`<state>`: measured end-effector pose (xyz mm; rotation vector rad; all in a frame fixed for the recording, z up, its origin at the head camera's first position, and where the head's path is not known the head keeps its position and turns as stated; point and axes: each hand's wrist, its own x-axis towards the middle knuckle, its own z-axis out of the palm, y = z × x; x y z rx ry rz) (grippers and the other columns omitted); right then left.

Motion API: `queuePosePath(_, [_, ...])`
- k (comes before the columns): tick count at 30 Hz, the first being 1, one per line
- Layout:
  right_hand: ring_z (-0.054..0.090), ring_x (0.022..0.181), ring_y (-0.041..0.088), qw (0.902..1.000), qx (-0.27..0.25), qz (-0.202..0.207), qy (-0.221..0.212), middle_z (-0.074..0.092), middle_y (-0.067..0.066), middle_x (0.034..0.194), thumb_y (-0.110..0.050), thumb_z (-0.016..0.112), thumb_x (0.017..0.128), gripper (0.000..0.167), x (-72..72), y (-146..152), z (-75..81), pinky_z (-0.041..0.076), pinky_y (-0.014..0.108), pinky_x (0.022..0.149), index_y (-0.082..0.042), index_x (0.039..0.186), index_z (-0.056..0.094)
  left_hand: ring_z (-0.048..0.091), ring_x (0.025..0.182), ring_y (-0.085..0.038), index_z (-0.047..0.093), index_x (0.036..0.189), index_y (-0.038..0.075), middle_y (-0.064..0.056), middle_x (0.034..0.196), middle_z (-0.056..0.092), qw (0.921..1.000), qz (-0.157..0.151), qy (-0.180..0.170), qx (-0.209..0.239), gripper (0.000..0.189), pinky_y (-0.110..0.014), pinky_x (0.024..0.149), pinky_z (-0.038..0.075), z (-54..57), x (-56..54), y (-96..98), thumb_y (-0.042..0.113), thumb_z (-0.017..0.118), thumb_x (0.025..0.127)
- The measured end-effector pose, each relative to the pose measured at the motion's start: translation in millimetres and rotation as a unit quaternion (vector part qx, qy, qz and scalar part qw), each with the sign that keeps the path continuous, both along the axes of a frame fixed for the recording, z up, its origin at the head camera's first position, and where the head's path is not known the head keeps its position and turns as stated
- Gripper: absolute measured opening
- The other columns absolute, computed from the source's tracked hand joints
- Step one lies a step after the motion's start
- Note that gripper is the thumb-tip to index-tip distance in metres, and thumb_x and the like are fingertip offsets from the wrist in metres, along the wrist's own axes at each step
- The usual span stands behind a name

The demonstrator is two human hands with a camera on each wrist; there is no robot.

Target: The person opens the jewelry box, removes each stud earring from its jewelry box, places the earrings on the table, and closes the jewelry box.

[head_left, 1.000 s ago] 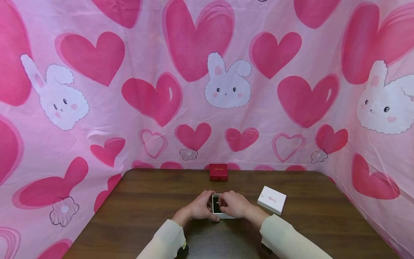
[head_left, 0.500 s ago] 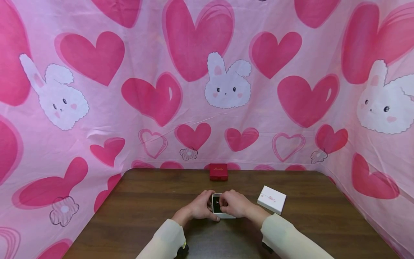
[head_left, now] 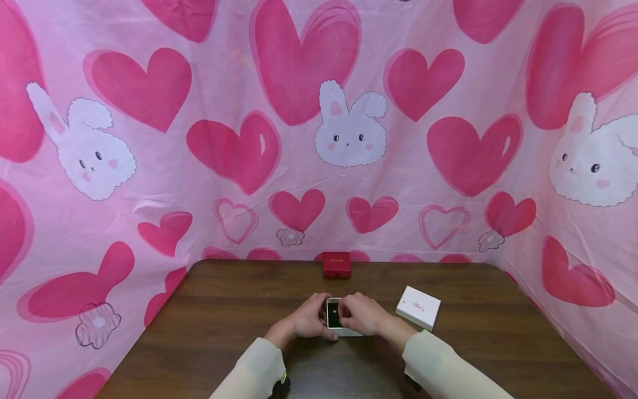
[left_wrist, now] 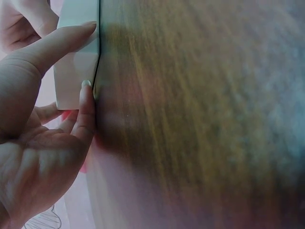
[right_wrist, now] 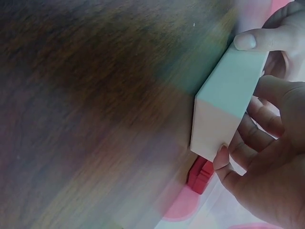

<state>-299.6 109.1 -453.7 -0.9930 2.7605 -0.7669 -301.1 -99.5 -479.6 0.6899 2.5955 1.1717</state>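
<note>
A small white box (head_left: 349, 333) with its top off sits on the table, lined with a dark insert (head_left: 331, 320). A tiny silvery piece (head_left: 335, 311) shows on the insert. My left hand (head_left: 310, 318) grips the box's left end; in the left wrist view its thumb lies along one white side (left_wrist: 71, 81). My right hand (head_left: 365, 315) bends over the box's right part, thumb and index finger down at the insert. In the right wrist view, its little finger touches the box's end wall (right_wrist: 212, 126). I cannot tell what the right fingertips pinch.
A white lid (head_left: 418, 307) with red print lies to the right of the hands. Farther back, a red box (head_left: 336, 265) with gold lettering stands at the brown wooden table's (head_left: 239, 293) far edge. A pink heart-patterned cloth (head_left: 299, 249) hangs around the table.
The right fingers have shifted very slightly to the right over the insert, so the silvery piece shows more clearly. The left hand, box, lid and red box stay where they were.
</note>
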Motion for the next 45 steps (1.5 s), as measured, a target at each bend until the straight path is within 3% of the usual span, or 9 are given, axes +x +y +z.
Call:
queuePosePath(15, [0.053,0.065,0.008,0.9994,0.008,0.002,0.034,0.061,-0.010,0.074,-0.010,0.075,0.089,0.004,4.4,-3.0,1.9,0.046,0.028,0.062,-0.010,0.089,0.071,0.052,0.103,-0.022,0.047,0.139,0.005,-0.008,0.120,0.050,1.0000,0.000,-0.002,0.004,0.083,-0.036,0.090,0.051,0.3,1.6,-0.3,0.015,0.094,0.071])
queuePosePath(45, [0.054,0.068,0.007,0.9992,0.009,0.010,0.038,0.063,-0.010,0.077,-0.013,0.073,0.093,0.005,5.3,-0.7,2.8,0.049,0.028,0.065,-0.008,0.091,0.073,0.052,0.101,-0.021,0.047,0.139,0.004,-0.007,0.116,0.050,1.0000,-0.002,-0.002,0.005,0.083,-0.033,0.085,0.051,2.2,1.8,0.8,0.015,0.094,0.071])
